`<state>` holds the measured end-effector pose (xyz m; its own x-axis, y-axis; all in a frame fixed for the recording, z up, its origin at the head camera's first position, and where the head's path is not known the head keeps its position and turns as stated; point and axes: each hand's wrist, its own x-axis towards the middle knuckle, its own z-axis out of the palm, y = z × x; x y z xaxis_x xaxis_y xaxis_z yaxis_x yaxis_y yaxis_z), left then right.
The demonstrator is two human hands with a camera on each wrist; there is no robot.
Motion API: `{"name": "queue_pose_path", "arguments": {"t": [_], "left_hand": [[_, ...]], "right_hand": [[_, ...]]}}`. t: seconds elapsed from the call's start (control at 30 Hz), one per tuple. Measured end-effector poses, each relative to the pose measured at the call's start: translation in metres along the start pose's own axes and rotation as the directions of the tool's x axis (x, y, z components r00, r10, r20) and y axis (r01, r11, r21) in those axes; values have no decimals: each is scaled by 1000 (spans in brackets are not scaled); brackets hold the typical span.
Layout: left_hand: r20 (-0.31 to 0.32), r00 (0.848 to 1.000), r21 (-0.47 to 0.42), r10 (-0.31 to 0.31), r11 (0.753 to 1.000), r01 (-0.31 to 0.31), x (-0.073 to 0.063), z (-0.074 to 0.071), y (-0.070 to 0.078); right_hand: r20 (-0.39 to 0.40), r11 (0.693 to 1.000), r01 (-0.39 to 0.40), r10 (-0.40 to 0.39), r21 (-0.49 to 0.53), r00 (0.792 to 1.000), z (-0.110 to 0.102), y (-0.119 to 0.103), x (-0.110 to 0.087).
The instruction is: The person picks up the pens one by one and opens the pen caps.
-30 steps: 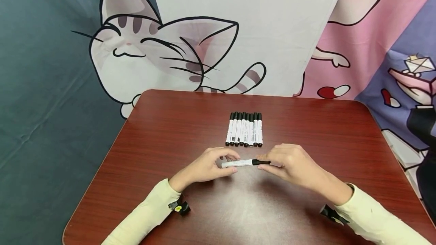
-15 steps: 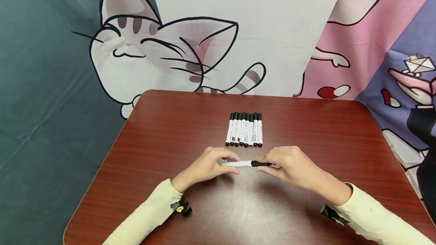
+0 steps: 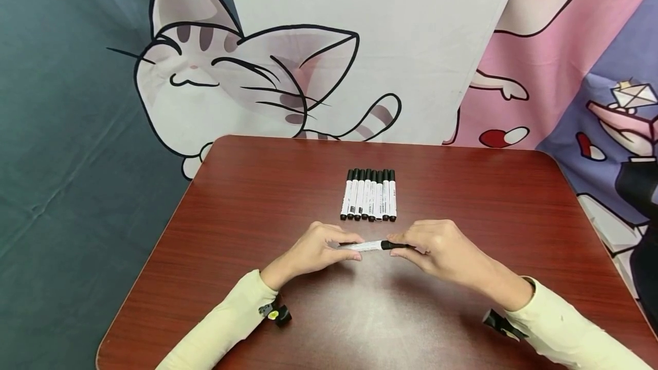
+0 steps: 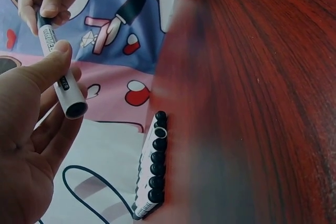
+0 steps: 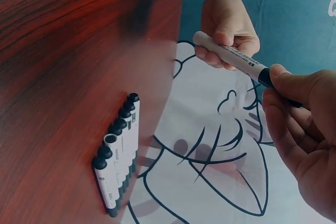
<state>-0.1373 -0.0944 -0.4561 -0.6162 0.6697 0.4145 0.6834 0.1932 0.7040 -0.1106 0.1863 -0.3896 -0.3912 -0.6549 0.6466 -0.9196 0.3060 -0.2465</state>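
Note:
A white marker with a black cap (image 3: 368, 246) is held level above the table between both hands. My left hand (image 3: 312, 250) pinches its white barrel near the rear end, thumb on one side and fingers on the other. At the other end, the thumb and fingers of my right hand (image 3: 443, 247) grip the black cap (image 5: 265, 77). The left wrist view shows the marker's dark, round rear end (image 4: 76, 110) poking past my left fingers. Beyond the hands, several similar markers (image 3: 368, 196) lie side by side in a neat row, caps pointing away.
The reddish-brown wooden table (image 3: 267, 187) reaches back to a cloth backdrop (image 3: 421, 27) printed with cartoon cats. One marker in the row has a ring-like, hollow-looking end (image 5: 110, 139), unlike its black-ended neighbours. A dark object (image 3: 645, 278) stands past the table's right edge.
My left hand has shifted slightly right along the barrel, and its fingers have drawn closer together on the marker. The right hand keeps hold of the cap, nearly still. The row is unchanged.

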Motion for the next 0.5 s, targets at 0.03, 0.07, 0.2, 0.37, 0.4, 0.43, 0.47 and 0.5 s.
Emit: {"name": "queue_pose_path", "arguments": {"t": [0.03,0.07,0.2,0.37,0.4,0.43,0.47,0.5], "left_hand": [[3,1000,-4,-1,1000,1,0,0,-1],[6,1000,-8,-1,1000,1,0,0,-1],[20,1000,-18,2,1000,-2,1,0,-1],[44,999,-22,-5,1000,6,1,-1,0],[49,999,-24,-7,1000,8,1,-1,0],[53,999,-24,-7,1000,8,1,-1,0],[56,998,-25,-6,1000,8,2,-2,0],[58,998,-27,-5,1000,7,2,-2,1]], "right_hand": [[2,1000,-1,1,1,1000,0,0,0],[6,1000,-2,2,2,1000,0,0,0],[13,1000,-3,3,7,1000,0,0,-2],[-9,1000,24,-24,15,1000,1,1,-2],[-19,999,37,-36,18,999,1,1,-2],[-28,999,50,-49,22,998,1,1,-2],[-38,998,63,-62,22,997,2,1,-1],[-46,997,75,-74,24,996,2,2,-1]]}}
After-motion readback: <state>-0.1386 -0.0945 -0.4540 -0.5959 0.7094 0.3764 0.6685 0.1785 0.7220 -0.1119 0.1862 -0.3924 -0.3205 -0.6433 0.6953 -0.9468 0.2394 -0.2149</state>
